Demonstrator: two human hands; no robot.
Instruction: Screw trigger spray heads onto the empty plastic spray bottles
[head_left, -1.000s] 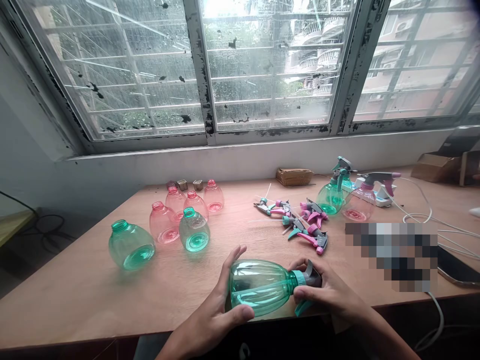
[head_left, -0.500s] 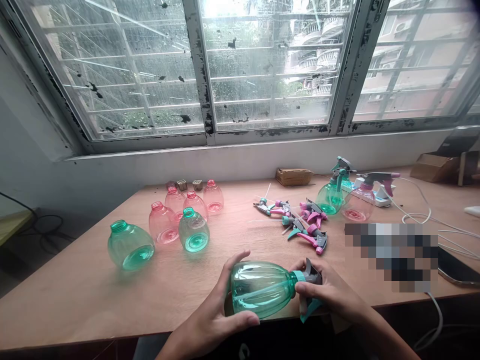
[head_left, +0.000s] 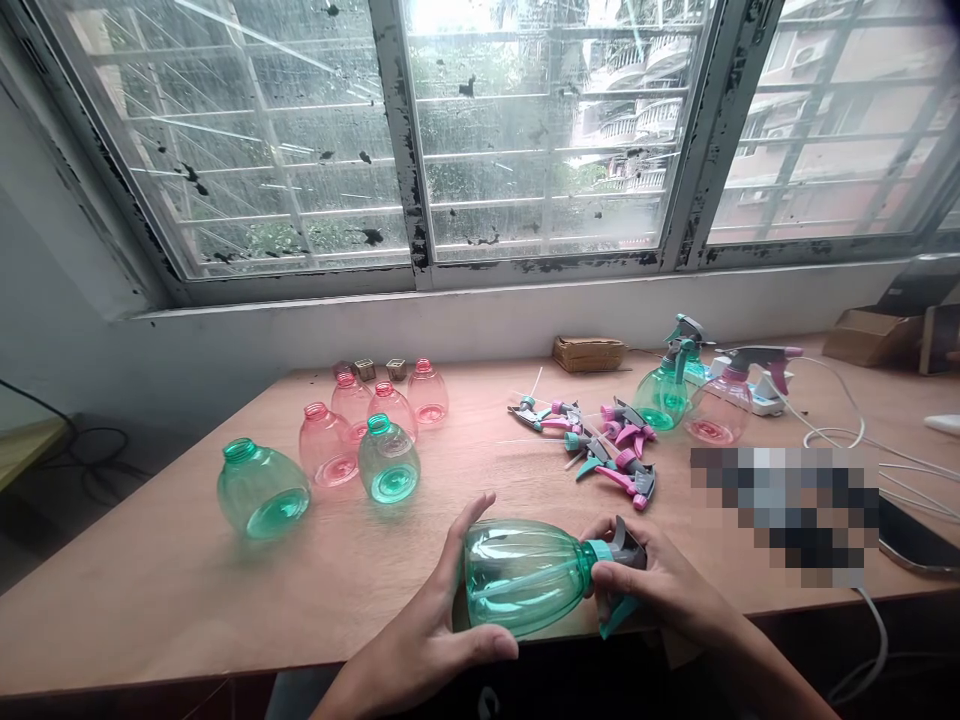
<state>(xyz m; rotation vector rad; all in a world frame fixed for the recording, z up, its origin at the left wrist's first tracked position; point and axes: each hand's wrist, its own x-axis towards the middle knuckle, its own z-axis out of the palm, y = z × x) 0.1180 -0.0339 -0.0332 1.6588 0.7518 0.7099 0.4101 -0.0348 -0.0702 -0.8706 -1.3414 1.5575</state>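
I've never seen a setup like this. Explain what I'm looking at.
There is no machine here: a person works with two bare hands. The view comes from a camera worn on the head, looking forward and down.

A green bottle lies sideways between the hands. The left hand cups its base, how firmly I cannot tell; the right hand grips the grey spray head at its neck.

On the table, to the left, stand open bottles, two green and four pink. In the middle lie loose spray heads. To the right are three fitted sprayers and a phone; a pixelated patch beside it hides something.
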